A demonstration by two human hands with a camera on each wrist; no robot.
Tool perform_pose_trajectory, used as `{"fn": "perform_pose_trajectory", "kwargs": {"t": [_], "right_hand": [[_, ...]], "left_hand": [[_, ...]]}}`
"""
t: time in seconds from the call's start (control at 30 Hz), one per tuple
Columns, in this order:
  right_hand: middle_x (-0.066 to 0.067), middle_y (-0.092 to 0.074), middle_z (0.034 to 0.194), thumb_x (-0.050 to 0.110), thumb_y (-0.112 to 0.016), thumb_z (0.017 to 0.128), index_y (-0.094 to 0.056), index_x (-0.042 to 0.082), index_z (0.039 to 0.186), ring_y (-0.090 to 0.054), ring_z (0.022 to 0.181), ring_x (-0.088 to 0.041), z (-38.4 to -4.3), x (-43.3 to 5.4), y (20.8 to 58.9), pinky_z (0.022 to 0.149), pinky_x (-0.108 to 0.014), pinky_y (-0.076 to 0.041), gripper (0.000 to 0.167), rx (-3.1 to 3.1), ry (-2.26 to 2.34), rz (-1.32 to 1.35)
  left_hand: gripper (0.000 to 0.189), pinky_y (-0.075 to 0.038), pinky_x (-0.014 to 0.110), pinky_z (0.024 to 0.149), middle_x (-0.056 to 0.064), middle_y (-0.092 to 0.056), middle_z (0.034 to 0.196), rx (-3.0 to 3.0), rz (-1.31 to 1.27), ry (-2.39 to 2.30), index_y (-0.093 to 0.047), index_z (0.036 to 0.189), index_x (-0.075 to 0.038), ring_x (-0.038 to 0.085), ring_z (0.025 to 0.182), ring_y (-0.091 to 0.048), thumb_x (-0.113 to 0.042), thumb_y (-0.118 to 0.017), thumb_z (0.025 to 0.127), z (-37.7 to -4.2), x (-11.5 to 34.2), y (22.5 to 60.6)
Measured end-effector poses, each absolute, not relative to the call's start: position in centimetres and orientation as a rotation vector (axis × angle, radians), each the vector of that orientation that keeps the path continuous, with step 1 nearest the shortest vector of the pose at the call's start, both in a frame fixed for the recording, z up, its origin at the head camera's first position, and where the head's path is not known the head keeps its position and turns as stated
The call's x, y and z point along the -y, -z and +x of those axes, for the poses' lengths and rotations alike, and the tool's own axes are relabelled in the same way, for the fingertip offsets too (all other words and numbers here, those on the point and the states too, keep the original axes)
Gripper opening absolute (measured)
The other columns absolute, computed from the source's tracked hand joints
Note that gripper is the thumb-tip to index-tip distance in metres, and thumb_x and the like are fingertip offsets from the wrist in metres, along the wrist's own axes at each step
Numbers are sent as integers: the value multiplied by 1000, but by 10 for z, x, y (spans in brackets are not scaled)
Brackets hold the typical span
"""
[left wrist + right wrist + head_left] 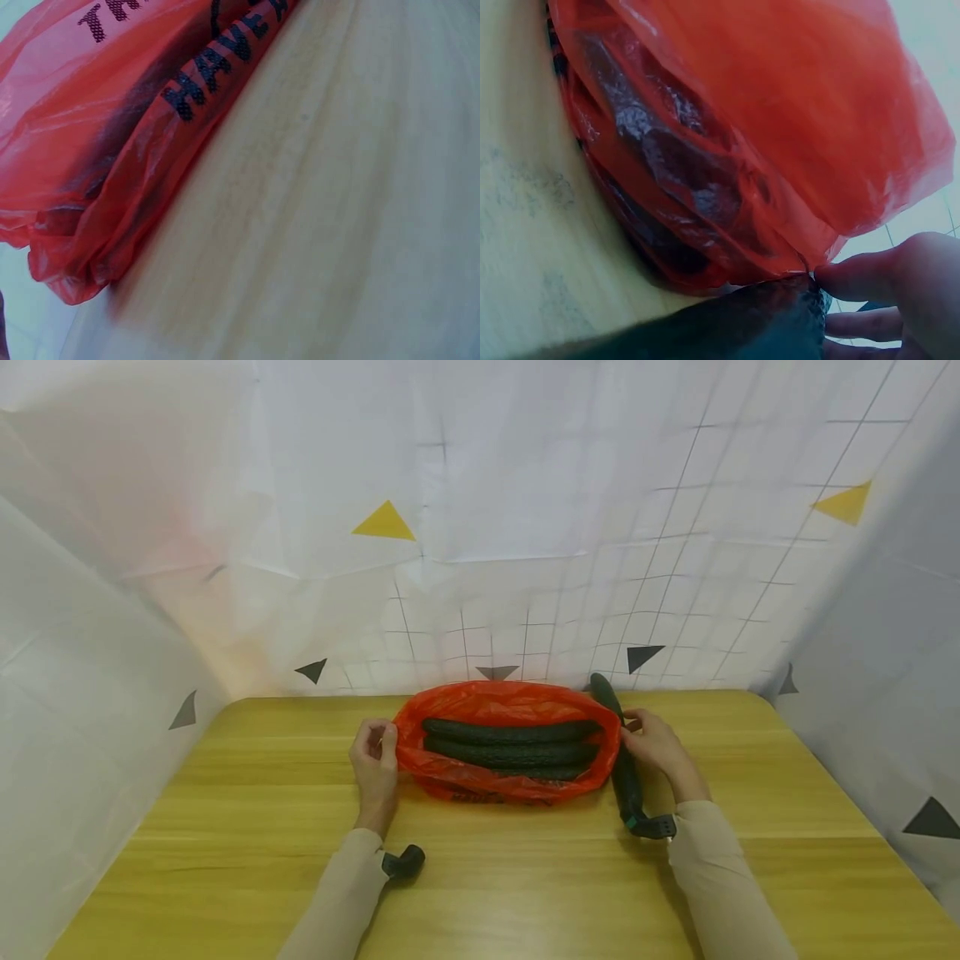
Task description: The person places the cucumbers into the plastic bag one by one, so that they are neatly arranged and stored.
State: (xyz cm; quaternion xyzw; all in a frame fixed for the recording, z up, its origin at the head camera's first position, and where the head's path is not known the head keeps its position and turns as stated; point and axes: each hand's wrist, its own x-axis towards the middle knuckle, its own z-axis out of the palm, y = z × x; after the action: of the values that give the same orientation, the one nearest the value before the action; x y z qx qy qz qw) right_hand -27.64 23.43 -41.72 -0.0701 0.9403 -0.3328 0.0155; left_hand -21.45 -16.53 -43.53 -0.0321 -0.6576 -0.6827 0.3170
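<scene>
A red plastic bag (495, 695) lies with its mouth held wide, and several dark green cucumbers (512, 753) rest lengthwise inside. My left hand (375, 767) pinches the bag's left rim between thumb and fingers. On the opposite side, my right hand (662, 753) pinches the right rim. Another cucumber (627, 783) lies outside the bag, along its right end, passing under the right hand's fingertips. In the right wrist view, the thumb (862, 277) meets the bag's edge just over that cucumber. Black printed letters (225, 64) run along the bag's front in the left wrist view.
The bag sits on a wooden table (480, 893) near its far edge. White sheeting (495, 485) with grid lines and triangle markers rises behind and at both sides. Dark wrist-worn cameras stick out at the left sleeve (341, 893) and the right sleeve (723, 877).
</scene>
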Motion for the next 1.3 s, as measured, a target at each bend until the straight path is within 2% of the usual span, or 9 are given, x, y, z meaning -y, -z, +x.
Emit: {"fn": "perform_pose_trajectory", "kwargs": {"t": [0.37,0.67,0.97,1.3], "right_hand": [[-30,-61,110,23,-49,92,-46,-13,127,-59,97,-38,-277,-232,418,88,-49,-47,51,-2903,950,-223],[-30,-61,110,24,-49,92,-51,-13,123,-60,95,-37,-280,-231,420,87,-48,-48,49,-2909,936,-191],[-29,-60,116,29,-49,92,-52,-11,125,-58,103,-39,-279,-232,419,88,-47,-47,52,-2920,936,-142],[-28,-62,112,28,-50,92,-54,-11,123,-61,92,-32,-278,-235,420,78,-37,-50,50,-2917,978,-144]], "left_hand": [[18,-46,16,78,2,-55,89,1736,-79,1797,-54,99,12,10,84,-52,-6,-55,93,-215,166,435],[18,-47,16,77,1,-56,89,1725,-85,1784,-55,98,12,9,83,-53,-6,-55,93,-215,166,435],[18,-46,15,75,-1,-56,87,1727,-76,1765,-55,96,12,7,81,-53,-5,-56,92,-216,166,435],[18,-45,15,74,-3,-56,86,1718,-93,1774,-55,96,12,7,81,-53,-6,-56,92,-216,165,436]]}}
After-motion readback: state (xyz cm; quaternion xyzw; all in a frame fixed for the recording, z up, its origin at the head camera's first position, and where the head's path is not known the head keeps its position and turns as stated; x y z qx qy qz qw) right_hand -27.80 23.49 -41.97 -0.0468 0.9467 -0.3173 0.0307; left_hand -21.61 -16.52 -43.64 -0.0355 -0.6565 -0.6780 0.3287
